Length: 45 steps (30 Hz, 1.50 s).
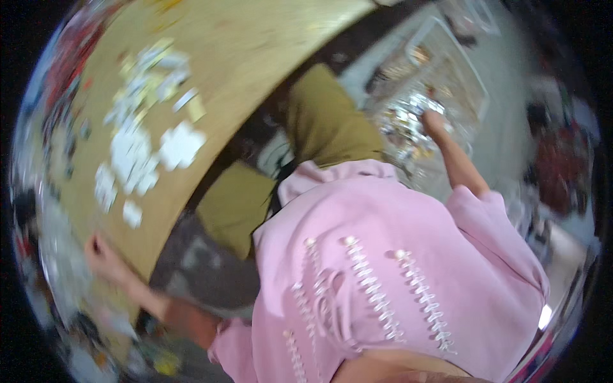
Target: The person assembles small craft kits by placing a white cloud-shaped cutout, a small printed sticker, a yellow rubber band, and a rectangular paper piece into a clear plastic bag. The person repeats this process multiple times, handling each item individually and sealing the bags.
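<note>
At the lower left, by the table's edge, my left hand (107, 260) is closed with curled fingers; whatever may be in it is too blurred to make out. Over on the right, my right hand (433, 120) reaches down to a heap of shiny silver and gold pieces (408, 127), touching its edge. Blur hides how those fingers are set. White flower-shaped cards (133, 156) lie in a loose pile on the wooden table, ahead of my left hand. Beyond them is a scatter of small white and pale yellow pieces (156, 76).
The curved edge of the wooden table (255, 45) runs along my left. A pale plastic tray (483, 89) with clear bags stands to the right, near the shiny heap. Colourful clutter (67, 70) lines the table's far left, and my knees (329, 115) lie between table and tray.
</note>
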{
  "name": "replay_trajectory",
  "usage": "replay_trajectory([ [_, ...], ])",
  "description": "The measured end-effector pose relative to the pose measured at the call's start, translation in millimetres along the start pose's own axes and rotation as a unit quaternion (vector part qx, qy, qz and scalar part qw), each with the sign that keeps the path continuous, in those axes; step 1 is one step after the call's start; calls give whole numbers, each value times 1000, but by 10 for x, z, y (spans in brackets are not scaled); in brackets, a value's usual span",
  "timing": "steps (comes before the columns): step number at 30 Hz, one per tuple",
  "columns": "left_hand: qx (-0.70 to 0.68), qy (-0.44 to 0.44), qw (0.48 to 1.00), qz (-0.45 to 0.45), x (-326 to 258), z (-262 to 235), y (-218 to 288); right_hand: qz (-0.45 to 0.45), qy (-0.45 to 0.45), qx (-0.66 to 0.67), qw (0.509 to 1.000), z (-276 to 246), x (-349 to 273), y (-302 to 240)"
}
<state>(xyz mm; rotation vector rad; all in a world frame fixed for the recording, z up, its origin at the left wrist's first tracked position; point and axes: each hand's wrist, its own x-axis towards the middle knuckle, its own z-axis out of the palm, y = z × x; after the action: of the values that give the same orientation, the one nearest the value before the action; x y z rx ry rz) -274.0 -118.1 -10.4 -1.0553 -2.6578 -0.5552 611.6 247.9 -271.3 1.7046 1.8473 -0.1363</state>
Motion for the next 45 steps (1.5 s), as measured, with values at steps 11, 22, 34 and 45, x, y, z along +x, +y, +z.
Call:
replay_trajectory([
  [11, -24, -11, 1000, -3, 98, 99, 399, 77, 285, 341, 893, -564, -157, -124],
  [22, -416, 31, 906, -78, -405, -111, 1563, -302, 263, 636, 660, -2809, -1471, -2192],
  [34, -340, -108, 923, 143, -929, -283, 2628, -470, -402, 563, 548, -3765, -2469, -3530],
  [45, -411, -163, 893, 80, -1159, -204, 2802, -414, -332, 668, 522, -3606, -2557, -3545],
])
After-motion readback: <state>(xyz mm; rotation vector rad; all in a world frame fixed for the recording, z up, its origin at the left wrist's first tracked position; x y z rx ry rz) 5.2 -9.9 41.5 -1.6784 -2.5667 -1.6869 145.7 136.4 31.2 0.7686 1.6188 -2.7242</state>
